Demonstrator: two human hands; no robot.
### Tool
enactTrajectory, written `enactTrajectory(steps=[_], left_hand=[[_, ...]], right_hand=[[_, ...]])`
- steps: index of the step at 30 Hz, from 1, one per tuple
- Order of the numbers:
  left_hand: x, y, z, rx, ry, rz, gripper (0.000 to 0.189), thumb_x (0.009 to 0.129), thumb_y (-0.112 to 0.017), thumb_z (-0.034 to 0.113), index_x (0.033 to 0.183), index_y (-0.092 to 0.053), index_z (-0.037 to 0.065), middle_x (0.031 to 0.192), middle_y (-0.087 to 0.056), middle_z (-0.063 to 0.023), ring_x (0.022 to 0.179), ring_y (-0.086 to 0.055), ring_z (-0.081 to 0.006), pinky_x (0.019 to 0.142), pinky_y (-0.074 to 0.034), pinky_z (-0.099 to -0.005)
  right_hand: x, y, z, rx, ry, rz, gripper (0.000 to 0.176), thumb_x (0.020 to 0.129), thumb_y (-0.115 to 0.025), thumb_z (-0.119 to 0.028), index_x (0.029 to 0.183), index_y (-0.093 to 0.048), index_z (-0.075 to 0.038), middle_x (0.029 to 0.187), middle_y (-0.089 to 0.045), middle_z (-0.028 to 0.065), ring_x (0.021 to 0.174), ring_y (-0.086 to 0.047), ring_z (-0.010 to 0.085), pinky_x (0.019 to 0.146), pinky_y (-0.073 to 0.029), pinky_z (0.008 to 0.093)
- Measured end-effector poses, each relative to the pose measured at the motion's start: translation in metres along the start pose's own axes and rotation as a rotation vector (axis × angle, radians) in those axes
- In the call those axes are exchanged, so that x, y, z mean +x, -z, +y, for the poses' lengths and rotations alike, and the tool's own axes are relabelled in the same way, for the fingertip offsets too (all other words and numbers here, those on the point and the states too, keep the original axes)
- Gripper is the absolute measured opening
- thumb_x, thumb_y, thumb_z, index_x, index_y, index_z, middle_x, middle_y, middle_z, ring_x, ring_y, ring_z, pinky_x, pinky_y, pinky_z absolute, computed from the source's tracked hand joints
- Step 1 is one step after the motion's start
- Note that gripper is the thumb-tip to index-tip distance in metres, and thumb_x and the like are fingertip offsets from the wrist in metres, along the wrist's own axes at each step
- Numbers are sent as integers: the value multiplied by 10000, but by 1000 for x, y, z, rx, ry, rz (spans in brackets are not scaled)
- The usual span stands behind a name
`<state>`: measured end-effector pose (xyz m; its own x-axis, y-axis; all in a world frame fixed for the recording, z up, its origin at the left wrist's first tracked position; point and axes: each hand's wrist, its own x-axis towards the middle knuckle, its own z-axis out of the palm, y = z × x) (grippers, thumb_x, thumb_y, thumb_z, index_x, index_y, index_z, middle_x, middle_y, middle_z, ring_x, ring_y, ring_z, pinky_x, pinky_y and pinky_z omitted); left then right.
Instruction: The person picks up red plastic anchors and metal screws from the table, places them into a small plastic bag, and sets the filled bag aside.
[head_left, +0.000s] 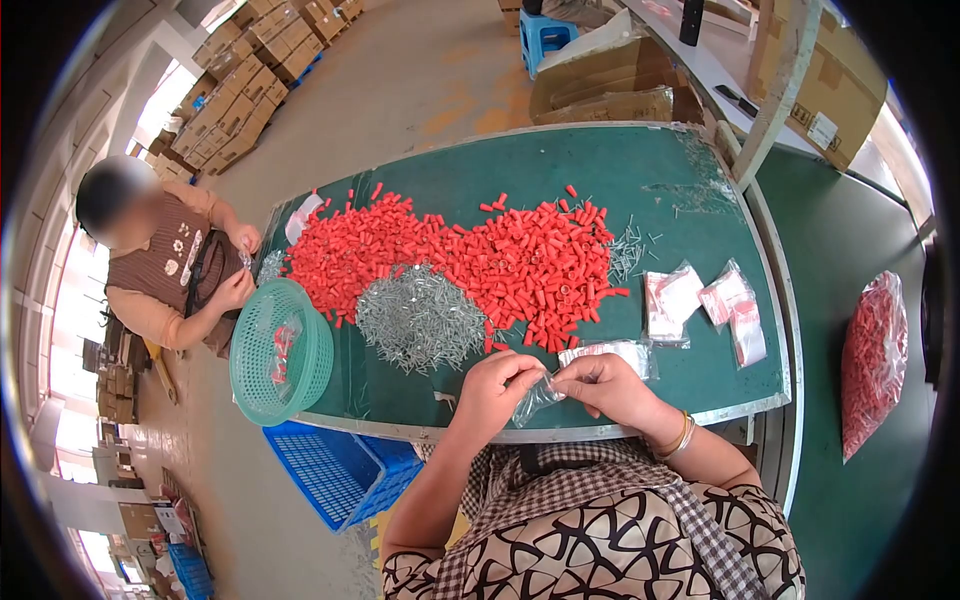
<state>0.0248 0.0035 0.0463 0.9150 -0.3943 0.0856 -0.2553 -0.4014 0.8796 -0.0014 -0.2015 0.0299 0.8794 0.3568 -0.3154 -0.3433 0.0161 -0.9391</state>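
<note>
Green-topped work table [600, 160] on concrete floor [400, 80] bears red plastic caps [490, 260] and silver metal screws [420, 320] at twelve o'clock; left hand [495, 385] and right hand [610, 385], fingertips closed, pinch a small clear plastic bag [535, 400] over its near edge.

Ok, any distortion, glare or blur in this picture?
Head view: strong fisheye, the green table bows at its edge, corners go black; windows at left blow out white; the clear bag between left hand and right hand looks sharp.
</note>
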Motion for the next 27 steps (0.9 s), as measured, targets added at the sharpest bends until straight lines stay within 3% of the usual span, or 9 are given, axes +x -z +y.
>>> enactTrajectory(steps=[4,7,10,11,14,17,21,24,27], left_hand=[[0,-1,-3,6,-25,8,133,822,-704,85,938,-681,23,794,-623,-81,723,-601,-224,653,-467,-324],[3,-9,1,308,-295,380,191,765,-754,89,930,-676,37,818,-634,-70,779,-602,-273,697,-476,-360],[-9,-15,8,379,-345,443,247,711,-789,89,922,-670,44,838,-641,-69,826,-591,-316,750,-481,-391],[-11,-19,12,327,-322,398,195,750,-767,61,897,-652,5,833,-641,-88,781,-606,-271,727,-491,-357],[-18,-37,3,-26,7,365,146,791,-738,38,879,-635,-18,821,-638,-99,730,-609,-213,679,-490,-324],[-18,-38,-4,-48,4,381,85,826,-693,7,861,-627,-33,802,-634,-87,710,-600,-144,656,-479,-277],[-18,-35,-1,25,-36,365,64,817,-678,-18,830,-617,-25,788,-628,-74,705,-592,-124,652,-474,-264],[-15,-30,-8,276,-169,393,80,799,-682,-29,802,-602,-21,774,-624,-61,683,-581,-104,623,-467,-265],[-19,-29,-17,50,42,370,51,834,-669,-22,840,-618,-18,791,-638,-38,711,-597,-83,631,-498,-251]], right_hand=[[0,-4,4,-83,122,87,58,877,-691,-58,874,-705,-2,727,-618,1,506,-482,30,447,-389,190],[2,-7,10,-132,286,201,47,837,-718,-28,821,-692,8,725,-604,4,528,-494,36,464,-401,198],[7,-11,13,-220,417,321,67,788,-744,-29,785,-685,3,696,-583,31,569,-524,81,503,-418,255],[8,-13,13,-260,450,359,76,771,-752,-35,776,-684,-1,681,-576,43,584,-536,102,518,-424,282],[6,-18,3,-352,511,367,68,765,-741,-27,769,-678,-4,688,-586,54,596,-547,119,529,-428,285],[8,-18,4,-392,551,334,69,783,-726,4,763,-660,4,729,-580,32,592,-527,74,503,-408,235],[6,-26,4,-165,412,354,77,797,-710,-27,758,-646,-9,670,-582,48,590,-543,110,531,-436,265],[11,-27,16,-30,326,417,95,803,-706,-31,760,-624,-9,675,-580,43,602,-546,100,532,-439,259],[12,-25,13,-105,341,459,100,803,-700,-26,758,-612,-11,689,-582,44,620,-556,102,534,-440,264]])
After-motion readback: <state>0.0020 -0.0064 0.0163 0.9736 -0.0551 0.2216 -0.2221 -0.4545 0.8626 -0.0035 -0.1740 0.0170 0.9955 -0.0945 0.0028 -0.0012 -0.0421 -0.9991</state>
